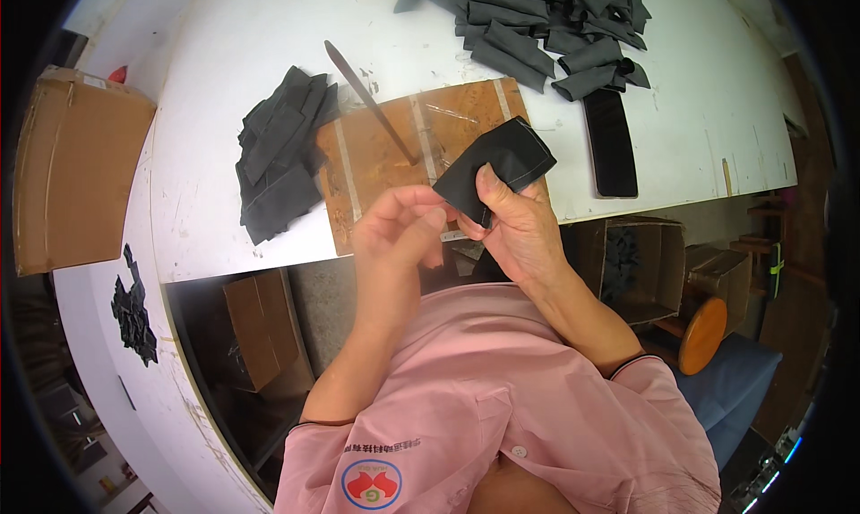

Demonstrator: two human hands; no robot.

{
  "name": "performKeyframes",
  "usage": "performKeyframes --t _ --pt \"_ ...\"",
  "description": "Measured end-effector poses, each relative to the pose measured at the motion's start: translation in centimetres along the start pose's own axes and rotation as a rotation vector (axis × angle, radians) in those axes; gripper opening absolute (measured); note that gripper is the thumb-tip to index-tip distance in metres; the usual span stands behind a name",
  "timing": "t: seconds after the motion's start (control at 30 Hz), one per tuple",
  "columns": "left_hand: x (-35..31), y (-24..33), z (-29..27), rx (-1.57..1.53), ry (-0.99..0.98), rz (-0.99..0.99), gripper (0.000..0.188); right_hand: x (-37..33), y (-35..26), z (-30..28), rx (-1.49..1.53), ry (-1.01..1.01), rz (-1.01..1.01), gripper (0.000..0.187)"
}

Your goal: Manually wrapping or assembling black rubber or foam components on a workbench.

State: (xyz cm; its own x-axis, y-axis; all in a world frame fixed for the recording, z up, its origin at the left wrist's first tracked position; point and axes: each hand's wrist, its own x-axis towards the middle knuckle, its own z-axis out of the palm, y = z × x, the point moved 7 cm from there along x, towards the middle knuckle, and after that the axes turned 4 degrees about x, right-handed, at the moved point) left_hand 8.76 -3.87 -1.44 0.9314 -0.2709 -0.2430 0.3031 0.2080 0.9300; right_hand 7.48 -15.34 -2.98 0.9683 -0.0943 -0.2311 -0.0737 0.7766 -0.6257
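Observation:
A black cloth piece [493, 163], folded flat like a sleeve with a pale stitch line along its far edge, is tilted up over a brown board. My right hand [521, 226] grips it, thumb pressed on top and the fingers underneath. At its lower left corner, my left hand [400, 234] is closed, with thumb and fingertips pinched against the edge of the cloth. A long, thin dark stick [372, 102] rests with one end on the brown board [376, 187], which has pale tape strips across it.
Left of the board lies a pile of flat black cloth pieces [282, 156]. A larger heap of rolled black pieces [555, 21] is at the far side, beside a black phone [611, 147]. Cardboard boxes [81, 169] stand left, others below the table at right, near a round wooden stool [703, 335].

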Motion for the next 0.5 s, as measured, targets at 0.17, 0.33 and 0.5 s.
performKeyframes --t 0.17,0.33,0.5 --pt "0.8 -1.3 0.2 -0.150 -0.080 -0.069 0.015 0.5 0.4 -0.2 0.021 0.013 0.020 0.016" --pt "1.1 -1.2 0.2 -0.151 -0.045 -0.055 0.014 1.0 1.3 -0.4 0.069 -0.079 0.084 0.015" --pt "1.2 -0.8 -0.1 -0.058 0.014 -0.055 0.011 1.0 1.6 -0.3 -0.012 0.048 0.039 0.018"
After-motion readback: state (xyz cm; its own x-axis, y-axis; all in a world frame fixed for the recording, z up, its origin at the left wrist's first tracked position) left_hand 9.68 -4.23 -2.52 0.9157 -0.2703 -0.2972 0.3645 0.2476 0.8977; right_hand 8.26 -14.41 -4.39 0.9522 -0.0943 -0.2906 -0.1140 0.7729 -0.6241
